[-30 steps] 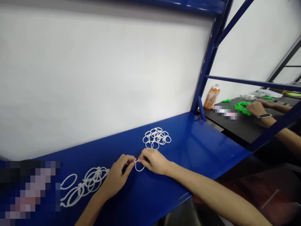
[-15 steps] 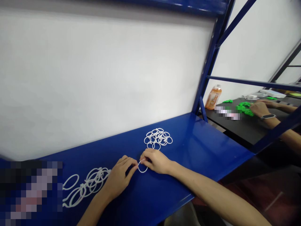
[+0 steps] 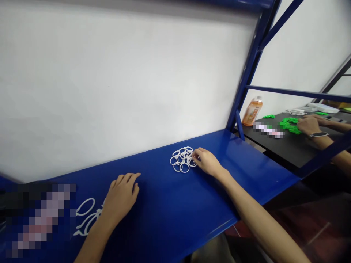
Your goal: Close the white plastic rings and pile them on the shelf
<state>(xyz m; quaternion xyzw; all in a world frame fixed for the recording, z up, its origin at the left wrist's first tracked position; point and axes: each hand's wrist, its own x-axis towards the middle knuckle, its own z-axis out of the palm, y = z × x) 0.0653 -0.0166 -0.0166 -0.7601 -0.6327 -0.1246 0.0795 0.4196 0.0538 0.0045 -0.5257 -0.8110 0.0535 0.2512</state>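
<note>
A cluster of thin white rings with small knots or tabs [image 3: 180, 168] lies on the blue tabletop. At its right edge my right hand [image 3: 208, 162] has its fingertips closed on a white ring [image 3: 193, 164], partly hidden by the fingers. My left hand [image 3: 123, 195] is spread, with the index finger stretched out and nothing in its grasp. Beneath and beside that hand, a second group of larger-looking white loops [image 3: 87, 207] lies on the table, mostly covered by the hand and forearm.
The blue tabletop [image 3: 164, 212] runs along a white wall [image 3: 137, 91]. A blue metal frame [image 3: 244, 78] rises at the right. Beyond it, on a black table [image 3: 274, 146], stand an orange bottle [image 3: 252, 111] and green pieces [image 3: 289, 124] near another person's hands [image 3: 309, 126].
My right hand has carried the white ring right and away to the cluster. My left hand has let go of that ring, opened and moved left over the other loops.
</note>
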